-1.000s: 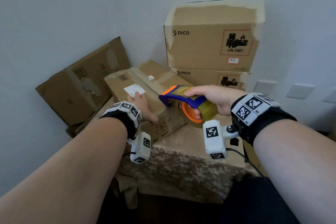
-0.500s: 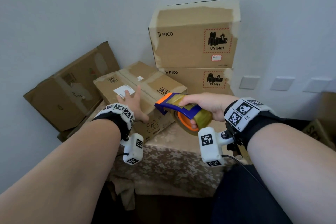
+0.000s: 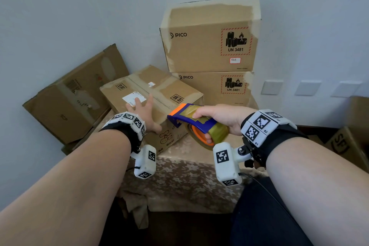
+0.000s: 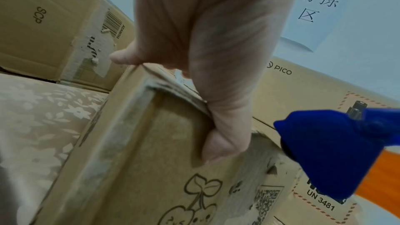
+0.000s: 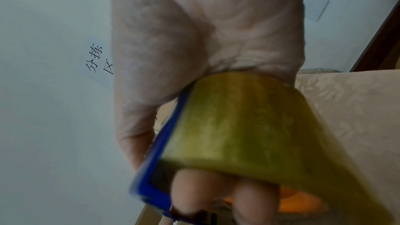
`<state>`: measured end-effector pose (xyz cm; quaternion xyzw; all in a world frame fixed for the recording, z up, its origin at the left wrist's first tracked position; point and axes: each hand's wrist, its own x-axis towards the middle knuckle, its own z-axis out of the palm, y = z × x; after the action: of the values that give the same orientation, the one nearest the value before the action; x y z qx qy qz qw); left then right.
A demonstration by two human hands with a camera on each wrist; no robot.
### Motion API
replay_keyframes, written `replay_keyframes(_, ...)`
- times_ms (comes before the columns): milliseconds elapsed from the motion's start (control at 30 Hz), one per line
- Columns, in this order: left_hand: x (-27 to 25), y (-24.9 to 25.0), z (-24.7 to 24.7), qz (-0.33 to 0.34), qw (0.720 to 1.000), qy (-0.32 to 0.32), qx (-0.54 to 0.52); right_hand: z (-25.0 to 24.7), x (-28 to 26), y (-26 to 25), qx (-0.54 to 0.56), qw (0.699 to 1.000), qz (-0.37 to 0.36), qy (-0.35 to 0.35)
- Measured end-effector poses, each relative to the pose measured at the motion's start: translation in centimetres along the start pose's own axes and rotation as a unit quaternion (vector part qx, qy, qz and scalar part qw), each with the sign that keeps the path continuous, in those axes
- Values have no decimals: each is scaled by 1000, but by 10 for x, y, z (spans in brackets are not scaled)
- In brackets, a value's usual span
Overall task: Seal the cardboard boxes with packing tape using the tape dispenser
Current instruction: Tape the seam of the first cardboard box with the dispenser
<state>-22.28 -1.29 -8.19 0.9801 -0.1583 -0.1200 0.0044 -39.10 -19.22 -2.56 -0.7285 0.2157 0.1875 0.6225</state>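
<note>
A worn cardboard box (image 3: 169,90) with a white label lies on the table. My left hand (image 3: 142,112) presses flat on its near top edge, fingers spread and the thumb down the front face (image 4: 220,143). My right hand (image 3: 217,118) grips a blue and orange tape dispenser (image 3: 191,121) with a yellowish tape roll (image 5: 238,126). The dispenser's nose sits just off the box's near right corner, and its blue tip (image 4: 324,151) shows beside my left thumb. Whether tape touches the box is hidden.
Two PICO boxes (image 3: 209,42) are stacked against the wall behind. Another box (image 3: 69,102) leans at the left. A floral cloth (image 3: 179,177) covers the small table. A carton (image 3: 345,144) stands low at the right.
My head view has swung, so the scene sits lower and further left. The dispenser's nose has dropped slightly toward the box's near right corner. The left hand stays on the box.
</note>
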Motion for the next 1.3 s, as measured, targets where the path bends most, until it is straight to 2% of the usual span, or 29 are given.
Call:
replay_keyframes(133,-2,2,-3,12,1000,-13,24,1,4,3,-2,1000,-3,4)
replay_keyframes(333,-4,26,0,149,978,-22,141,-2,7,14,0,1000,2,18)
replay_keyframes(467,-1,27,3,178,972,-29,147,-2,7,21,25,1000,8,-7)
replay_keyframes(600,-1,27,0,184,970,-37,156,2,7,28,33,999,-4,0)
replay_keyframes(800,-3,32,-9,168,966,-61,185,-5,-3,41,49,998,-11,-26)
replay_keyframes(1167,1,32,-10,172,971,-79,146,-16,-9,52,74,996,3,-59)
replay_keyframes(1300,1,31,-10,172,972,-80,138,-13,-5,52,73,996,14,-48)
